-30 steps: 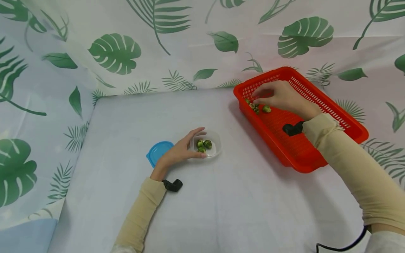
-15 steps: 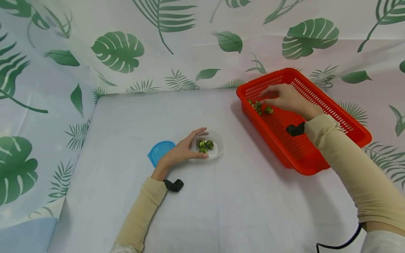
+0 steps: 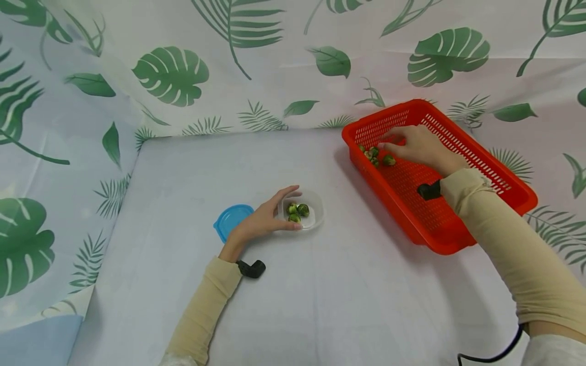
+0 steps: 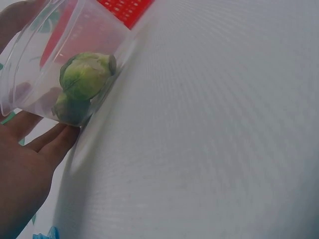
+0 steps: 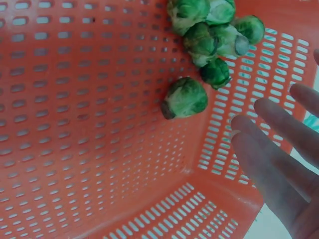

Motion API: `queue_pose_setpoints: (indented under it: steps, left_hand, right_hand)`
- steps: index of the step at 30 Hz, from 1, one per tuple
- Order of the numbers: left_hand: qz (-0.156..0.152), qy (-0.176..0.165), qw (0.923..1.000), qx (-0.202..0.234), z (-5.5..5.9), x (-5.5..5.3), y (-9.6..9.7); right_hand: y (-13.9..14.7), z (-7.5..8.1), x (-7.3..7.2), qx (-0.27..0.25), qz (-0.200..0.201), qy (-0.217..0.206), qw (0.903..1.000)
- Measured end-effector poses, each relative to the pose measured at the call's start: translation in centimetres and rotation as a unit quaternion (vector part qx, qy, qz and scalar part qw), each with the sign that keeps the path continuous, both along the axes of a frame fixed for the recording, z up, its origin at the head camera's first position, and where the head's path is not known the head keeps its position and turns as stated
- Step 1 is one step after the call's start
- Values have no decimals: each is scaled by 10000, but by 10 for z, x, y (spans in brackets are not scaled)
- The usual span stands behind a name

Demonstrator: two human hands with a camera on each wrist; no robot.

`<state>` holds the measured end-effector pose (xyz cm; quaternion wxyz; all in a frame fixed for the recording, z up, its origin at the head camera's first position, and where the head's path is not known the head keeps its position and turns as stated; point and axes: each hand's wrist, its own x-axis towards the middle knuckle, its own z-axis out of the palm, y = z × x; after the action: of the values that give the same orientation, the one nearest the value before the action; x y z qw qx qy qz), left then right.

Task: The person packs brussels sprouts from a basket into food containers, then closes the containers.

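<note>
My left hand (image 3: 264,217) grips a clear plastic container (image 3: 316,211) from its left side, thumb at the near wall and fingers at the far one. Three Brussels sprouts (image 3: 303,210) lie on the container's bottom; the left wrist view shows a Brussels sprout (image 4: 87,75) through the wall. My right hand (image 3: 420,146) hovers inside the red basket (image 3: 389,195), its fingers extended and holding nothing. Several Brussels sprouts (image 5: 199,45) are bunched in the basket's corner. A single Brussels sprout (image 5: 185,98) lies a little apart from them, left of my fingertips.
A blue lid (image 3: 232,219) lies on the white tablecloth (image 3: 256,315), left of the container and partly behind my left hand. The perforated basket stands at the back right, close to a leaf-print backdrop (image 3: 293,61). A black cable (image 3: 492,360) hangs near my right forearm.
My right hand has drawn back slightly to the right, away from the bunched sprouts. The left hand keeps its hold on the container. The head view has shifted a little.
</note>
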<state>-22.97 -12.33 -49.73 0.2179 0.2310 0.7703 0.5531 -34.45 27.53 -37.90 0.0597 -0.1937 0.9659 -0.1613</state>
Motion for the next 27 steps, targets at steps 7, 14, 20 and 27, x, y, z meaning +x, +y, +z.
queue_pose_setpoints:
  steps: [7, 14, 20, 27]
  left_hand:
    - [32, -7, 10000, -13, 0, 0, -1]
    - [-2, -3, 10000, -25, -2, 0, -1]
    - [25, 14, 10000, -55, -1, 0, -2]
    - [-19, -13, 10000, 29, -2, 0, -1]
  right_hand:
    - [4, -6, -3, 85, -152, -252, 9995]
    - [13, -17, -7, -34, -83, -486, 9988]
    - [17, -23, -12, -132, -108, -597, 9981]
    - [23, -32, -14, -160, -300, -902, 9953]
